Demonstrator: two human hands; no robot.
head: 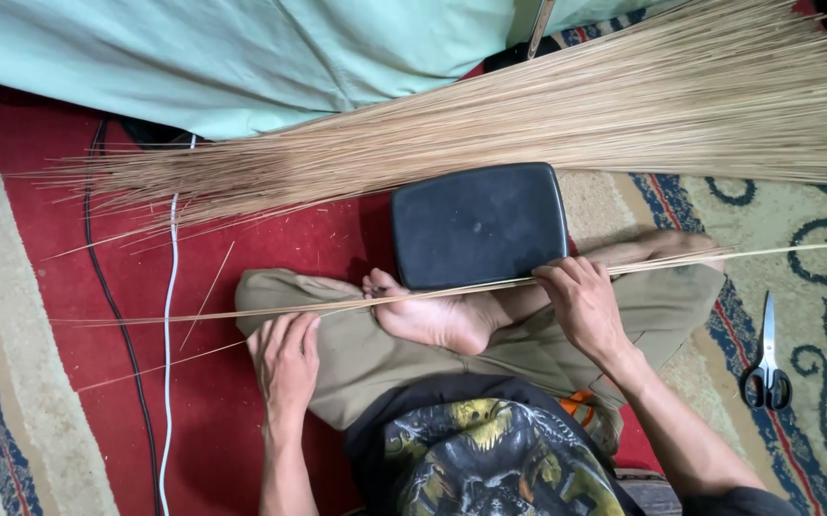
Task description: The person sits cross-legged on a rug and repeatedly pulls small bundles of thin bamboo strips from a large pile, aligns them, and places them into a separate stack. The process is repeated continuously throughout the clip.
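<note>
Head view: right hand fingers pinching thin sticks beside black pad's edge.

**Thin sticks held across the lap**

A small bunch of thin sticks, pale straw-coloured, long and stiff, lies nearly level across the crossed legs. Its fine tips point toward 9 o'clock and the thicker ends toward 3 o'clock, rising slightly that way. The bunch crosses a bare foot, and a few loose sticks splay apart at the 9 o'clock end.

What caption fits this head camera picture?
Cross-legged person's right hand pinches thin tan palm sticks; left hand rests below them.
</note>
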